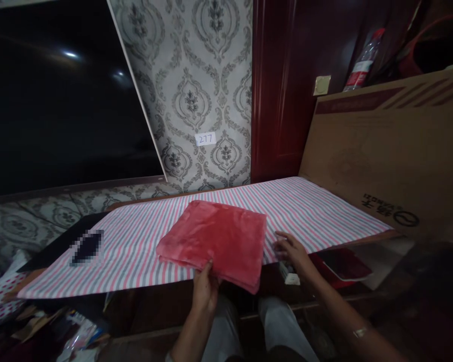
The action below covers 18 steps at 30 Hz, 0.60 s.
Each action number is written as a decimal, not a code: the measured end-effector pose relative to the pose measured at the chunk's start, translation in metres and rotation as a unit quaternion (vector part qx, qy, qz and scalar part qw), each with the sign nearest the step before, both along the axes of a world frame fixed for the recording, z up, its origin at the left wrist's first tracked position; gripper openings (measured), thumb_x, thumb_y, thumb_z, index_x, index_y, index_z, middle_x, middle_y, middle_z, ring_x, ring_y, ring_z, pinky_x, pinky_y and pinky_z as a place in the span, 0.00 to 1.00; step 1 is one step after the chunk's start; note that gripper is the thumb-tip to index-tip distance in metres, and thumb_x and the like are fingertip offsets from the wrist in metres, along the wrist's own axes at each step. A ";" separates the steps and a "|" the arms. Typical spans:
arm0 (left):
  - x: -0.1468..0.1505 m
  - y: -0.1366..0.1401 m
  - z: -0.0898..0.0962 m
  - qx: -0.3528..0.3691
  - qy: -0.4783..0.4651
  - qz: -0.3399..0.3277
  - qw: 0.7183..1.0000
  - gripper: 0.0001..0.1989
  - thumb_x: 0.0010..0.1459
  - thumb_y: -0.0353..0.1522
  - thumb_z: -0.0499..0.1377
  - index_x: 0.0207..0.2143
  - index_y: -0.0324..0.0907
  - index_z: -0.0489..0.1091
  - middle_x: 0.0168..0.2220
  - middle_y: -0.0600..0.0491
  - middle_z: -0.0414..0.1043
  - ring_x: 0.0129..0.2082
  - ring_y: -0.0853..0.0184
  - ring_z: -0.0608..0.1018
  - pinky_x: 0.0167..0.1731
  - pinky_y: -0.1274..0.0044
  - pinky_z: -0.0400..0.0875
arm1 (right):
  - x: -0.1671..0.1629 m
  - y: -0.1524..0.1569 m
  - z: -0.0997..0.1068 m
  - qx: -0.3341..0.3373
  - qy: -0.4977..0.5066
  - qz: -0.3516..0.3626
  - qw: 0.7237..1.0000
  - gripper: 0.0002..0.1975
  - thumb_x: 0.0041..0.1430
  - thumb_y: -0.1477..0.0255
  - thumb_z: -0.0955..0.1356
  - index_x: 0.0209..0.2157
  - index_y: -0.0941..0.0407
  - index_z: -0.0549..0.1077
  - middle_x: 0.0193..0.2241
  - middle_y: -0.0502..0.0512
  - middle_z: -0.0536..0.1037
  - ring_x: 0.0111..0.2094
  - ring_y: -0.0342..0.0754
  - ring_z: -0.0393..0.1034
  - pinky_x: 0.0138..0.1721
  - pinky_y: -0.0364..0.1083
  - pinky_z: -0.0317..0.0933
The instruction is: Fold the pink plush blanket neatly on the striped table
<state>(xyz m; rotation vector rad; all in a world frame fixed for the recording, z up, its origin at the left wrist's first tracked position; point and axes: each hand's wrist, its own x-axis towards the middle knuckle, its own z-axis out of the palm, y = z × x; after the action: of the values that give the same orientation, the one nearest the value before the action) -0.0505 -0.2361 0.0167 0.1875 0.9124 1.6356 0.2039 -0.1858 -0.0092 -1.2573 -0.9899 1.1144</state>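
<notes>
A folded red plush cloth [219, 239] lies on the striped tablecloth [136, 236], with its near edge reaching past the table's front. My left hand [206, 289] grips that near edge, thumb on top and the fingers hidden underneath. Just right of the cloth, my right hand [289, 249] hovers apart from it, fingers loosely spread and holding nothing. The folded layers show along the cloth's near edge.
A blurred dark object [86, 249] lies at the table's left. A large cardboard box [385, 151] stands at the right, a plastic bottle [362, 63] behind it. A television [68, 100] is at the back left. Clutter [75, 332] sits below the table.
</notes>
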 end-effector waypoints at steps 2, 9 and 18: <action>-0.008 -0.004 0.007 0.007 0.017 0.017 1.000 0.12 0.53 0.21 0.60 0.39 0.42 0.71 0.33 0.54 0.80 0.30 0.68 0.81 0.31 0.78 0.78 | 0.013 0.025 0.003 0.038 -0.045 -0.021 0.998 0.27 0.52 0.52 0.68 0.50 0.53 0.74 0.36 0.56 0.79 0.38 0.54 0.75 0.35 0.50 0.70; -0.071 -0.024 0.018 -0.100 0.077 0.000 0.992 0.05 0.48 0.21 0.60 0.24 0.38 0.71 0.19 0.53 0.75 0.17 0.70 0.76 0.20 0.81 0.72 | -0.007 0.088 0.014 -0.033 -0.129 0.138 0.982 0.33 0.57 0.54 0.67 0.60 0.56 0.67 0.49 0.62 0.78 0.49 0.57 0.73 0.51 0.55 0.66; -0.081 -0.023 0.028 -0.107 0.080 -0.044 0.990 0.15 0.56 0.32 0.64 0.46 0.36 0.74 0.31 0.46 0.82 0.33 0.56 0.84 0.38 0.69 0.80 | -0.061 0.109 0.034 -0.084 -0.064 0.348 0.932 0.39 0.50 0.55 0.75 0.61 0.53 0.66 0.61 0.62 0.70 0.53 0.58 0.73 0.55 0.57 0.67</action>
<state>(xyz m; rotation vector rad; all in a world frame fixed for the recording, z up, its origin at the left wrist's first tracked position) -0.1319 -0.2588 0.0442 0.2101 1.1799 1.4441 0.1430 -0.0772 0.0253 -1.1442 -1.5328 1.7022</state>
